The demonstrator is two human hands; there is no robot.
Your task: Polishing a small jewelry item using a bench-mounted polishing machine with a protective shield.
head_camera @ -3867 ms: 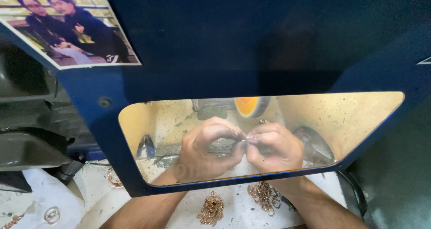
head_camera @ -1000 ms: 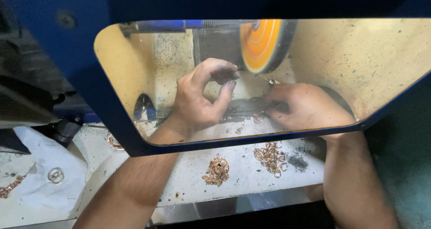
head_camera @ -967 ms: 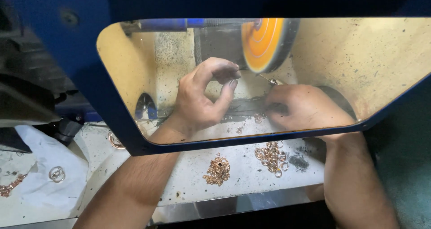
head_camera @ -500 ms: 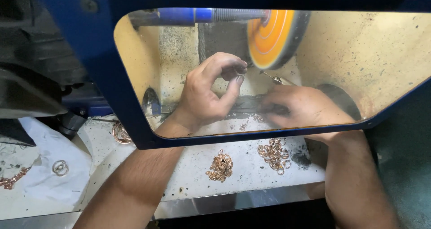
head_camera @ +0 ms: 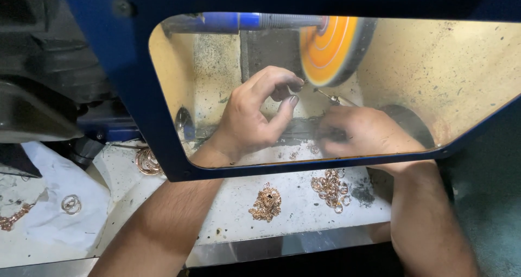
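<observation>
Behind the clear shield, my left hand [head_camera: 252, 117] is raised, thumb and forefinger pinched close under the lower edge of the orange buffing wheel [head_camera: 332, 48]. A thin gold-coloured metal piece [head_camera: 332, 97] runs from those fingertips down to my right hand [head_camera: 364, 133], which is closed on its other end and rests low on the machine's bed. The piece touches or nearly touches the wheel's rim. How much of it lies inside my right fist is hidden.
A blue shaft [head_camera: 239, 22] carries the wheel, and a blue hood frame [head_camera: 138, 100] surrounds the window. On the white bench lie a gold chain pile [head_camera: 266, 204], a heap of rings [head_camera: 331, 186], more rings [head_camera: 145, 161], a ring [head_camera: 70, 204] and a chain [head_camera: 12, 221] on cloth.
My hands, earlier together below the wheel, have parted: the left has risen to the wheel's edge and the right stays lower right. The view has drifted, so the window sits further right.
</observation>
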